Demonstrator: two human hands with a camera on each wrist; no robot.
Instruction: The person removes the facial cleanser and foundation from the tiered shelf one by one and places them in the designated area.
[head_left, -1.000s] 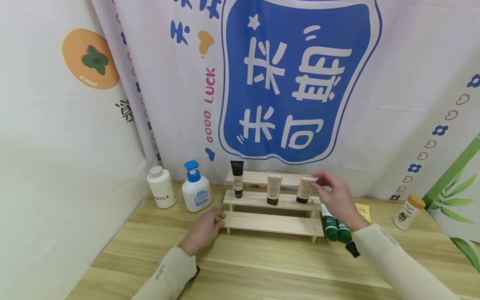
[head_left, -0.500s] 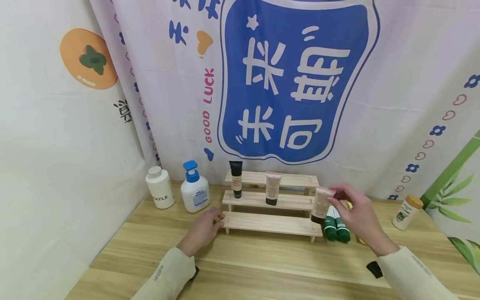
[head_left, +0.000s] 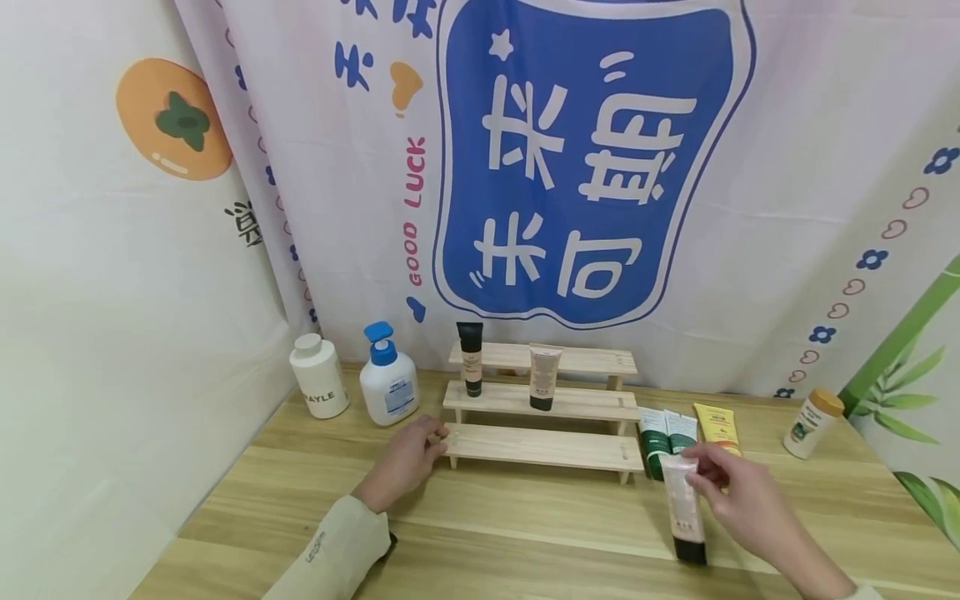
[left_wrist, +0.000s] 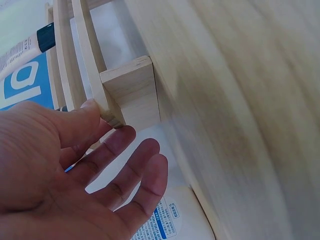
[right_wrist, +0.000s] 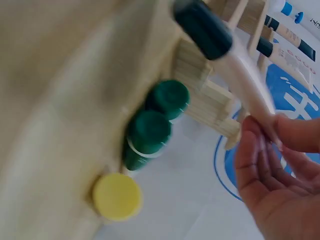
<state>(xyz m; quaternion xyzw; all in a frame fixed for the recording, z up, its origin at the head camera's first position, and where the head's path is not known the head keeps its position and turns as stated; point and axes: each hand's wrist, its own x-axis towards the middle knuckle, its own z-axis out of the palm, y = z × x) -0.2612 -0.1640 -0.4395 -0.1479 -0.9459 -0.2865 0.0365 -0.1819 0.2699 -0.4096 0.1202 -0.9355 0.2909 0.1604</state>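
Note:
My right hand (head_left: 753,504) pinches a pale pink cosmetic tube (head_left: 683,504) by its flat end, black cap downward, in front of the rack's right side. In the right wrist view thumb and fingers meet on the crimped end of that tube (right_wrist: 245,82). At the left end of a three-tier wooden rack (head_left: 540,446), my left hand (head_left: 403,463) grips the lowest shelf. The left wrist view has thumb and index finger on the shelf's corner (left_wrist: 112,112), other fingers loosely bent. A slim black-capped tube (head_left: 472,362) and a beige tube (head_left: 543,379) stand on the middle tier.
Green-and-white tubes (head_left: 667,433) and a yellow tube (head_left: 717,427) stand right of the rack. Farther right is a white bottle with an orange cap (head_left: 813,423). A blue-pump bottle (head_left: 390,387) and a white jar (head_left: 320,379) stand at left. A printed curtain hangs behind.
My right hand has lifted the pink tube off the middle tier's right end and carried it right and down, toward the table's front. The left hand stays on the rack.

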